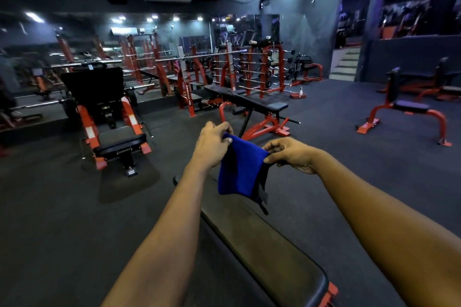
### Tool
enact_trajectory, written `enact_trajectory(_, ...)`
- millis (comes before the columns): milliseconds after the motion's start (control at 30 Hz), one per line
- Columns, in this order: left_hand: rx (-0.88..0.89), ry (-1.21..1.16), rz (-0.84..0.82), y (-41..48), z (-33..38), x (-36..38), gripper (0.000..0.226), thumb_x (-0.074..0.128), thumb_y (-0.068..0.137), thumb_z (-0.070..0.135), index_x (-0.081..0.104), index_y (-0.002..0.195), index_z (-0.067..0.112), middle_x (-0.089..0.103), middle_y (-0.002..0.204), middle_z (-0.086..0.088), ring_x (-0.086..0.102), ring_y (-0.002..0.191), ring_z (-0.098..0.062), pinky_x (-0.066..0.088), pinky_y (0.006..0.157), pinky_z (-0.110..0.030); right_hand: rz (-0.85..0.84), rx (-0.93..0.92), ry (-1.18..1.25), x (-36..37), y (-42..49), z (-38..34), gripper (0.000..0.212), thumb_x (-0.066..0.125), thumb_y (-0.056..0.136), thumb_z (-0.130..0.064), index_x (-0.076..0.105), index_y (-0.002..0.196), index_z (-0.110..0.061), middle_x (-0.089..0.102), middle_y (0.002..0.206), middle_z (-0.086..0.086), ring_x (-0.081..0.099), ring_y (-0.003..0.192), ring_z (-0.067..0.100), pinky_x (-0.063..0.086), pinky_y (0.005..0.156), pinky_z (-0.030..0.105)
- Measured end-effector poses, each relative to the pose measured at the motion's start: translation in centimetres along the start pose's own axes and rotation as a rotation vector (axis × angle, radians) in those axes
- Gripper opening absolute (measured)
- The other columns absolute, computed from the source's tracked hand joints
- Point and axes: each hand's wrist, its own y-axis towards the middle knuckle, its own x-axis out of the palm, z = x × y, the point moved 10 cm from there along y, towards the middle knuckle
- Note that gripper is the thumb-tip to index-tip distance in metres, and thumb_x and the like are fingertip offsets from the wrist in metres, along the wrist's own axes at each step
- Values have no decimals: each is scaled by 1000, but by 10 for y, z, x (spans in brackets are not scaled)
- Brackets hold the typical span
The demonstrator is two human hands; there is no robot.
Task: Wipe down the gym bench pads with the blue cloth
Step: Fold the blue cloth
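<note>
A blue cloth [239,169] hangs in the air in front of me, stretched between both hands. My left hand [214,144] pinches its top left corner. My right hand [291,154] pinches its top right corner. Below the cloth a long black bench pad [262,239] runs from the lower right up toward the centre, passing under my arms. The cloth's lower edge hangs just above the pad; I cannot tell whether it touches.
A black flat bench on a red frame [252,102] stands straight ahead. An incline seat machine [112,127] is at the left. Another red-framed bench [409,112] sits at the right. Barbell racks [262,67] line the back. Dark rubber floor [62,207] lies between.
</note>
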Motion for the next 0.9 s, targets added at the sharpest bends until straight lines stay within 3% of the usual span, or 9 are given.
enact_trajectory(167,-221,-251,25,-1,-22,-3,20,40,93,4,56,87,15,65,82,-18,68,62,-28,59,51,-39,-26,-69,52,2,14,-21,20,74,83,-4,67,101,-10,71,105,14,67,93,22,52,89,37)
enact_trajectory(300,-243,-277,28,2,-35,-7,28,65,88,39,55,81,14,63,89,-12,66,76,-24,61,56,-38,-28,-59,21,-8,19,-18,26,75,81,-1,68,103,-12,72,104,8,68,97,22,52,90,39)
enact_trajectory(367,-188,-153,-12,6,-35,-4,27,72,82,31,48,82,18,60,88,-11,61,72,-20,54,51,-28,93,-63,-25,-25,22,-15,23,75,80,1,69,98,-12,72,102,9,67,97,23,53,82,35)
enact_trajectory(467,-126,15,-138,11,-34,9,30,62,85,5,43,98,23,60,93,-10,57,72,-19,43,53,-25,407,1,-65,-69,26,2,17,73,81,0,72,94,-12,69,102,10,65,98,23,54,77,30)
enact_trajectory(533,-137,62,-222,12,-38,18,36,60,90,6,40,113,25,61,95,-8,60,80,-20,50,64,-31,574,45,-76,-92,23,10,14,73,84,-4,72,91,-15,67,102,5,62,97,20,53,80,32)
enact_trajectory(600,-154,156,-237,15,-48,22,23,56,96,15,45,114,24,61,97,-6,61,86,-21,52,76,-38,702,43,-90,-108,16,12,10,70,88,-8,70,93,-17,66,105,3,60,95,19,49,76,31)
enact_trajectory(667,-176,258,-220,16,-59,20,4,50,100,25,53,98,26,63,96,-3,59,84,-18,53,78,-41,793,21,-45,-117,9,13,8,64,93,-14,66,96,-21,64,107,3,59,96,19,48,74,32)
enact_trajectory(800,-138,205,-36,21,-59,7,18,50,100,36,52,86,24,63,86,-2,57,75,-14,46,66,-35,824,13,-10,-121,6,17,6,51,101,-25,57,101,-27,62,108,2,60,95,20,53,84,43)
enact_trajectory(900,-79,2,171,20,-45,-15,27,55,97,40,53,85,16,57,76,3,53,69,-11,39,57,-25,930,-64,36,-127,-6,14,10,44,105,-23,53,107,-20,59,107,6,56,84,15,47,68,31)
